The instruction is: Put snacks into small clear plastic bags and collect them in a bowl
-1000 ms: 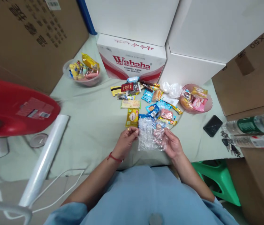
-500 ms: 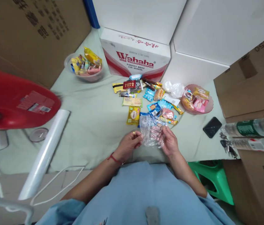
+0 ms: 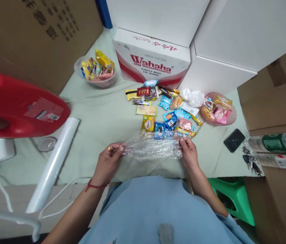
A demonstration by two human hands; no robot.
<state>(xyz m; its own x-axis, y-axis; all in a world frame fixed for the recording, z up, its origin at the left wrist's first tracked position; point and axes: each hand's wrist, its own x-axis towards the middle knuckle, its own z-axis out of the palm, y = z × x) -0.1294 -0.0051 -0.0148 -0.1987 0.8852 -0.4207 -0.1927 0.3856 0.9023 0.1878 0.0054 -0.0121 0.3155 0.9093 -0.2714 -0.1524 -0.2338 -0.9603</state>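
To the left hand's own left, a white roll (image 3: 53, 164) slants across the table edge. Farther ahead of that hand and slightly left stands a clear plastic bowl (image 3: 103, 84) of wrapped snacks, well apart from it. The left hand (image 3: 109, 162) is closed in a pinch, thumb against fingers, on the left end of a thin clear plastic sheet (image 3: 153, 149); whether it is a bag or a cover, I cannot tell. The sheet spans the gap between the hands, its long axis running crosswise from one to the other. Just beyond it, ahead of and between the hands, lie a yellow snack packet (image 3: 148, 124) and a blue one (image 3: 159, 129). The right hand (image 3: 190, 154) pinches the sheet's right end, fingers nearly closed. Ahead and right of it sits a pink bowl (image 3: 232, 117) of snacks, nearer this hand than the left.
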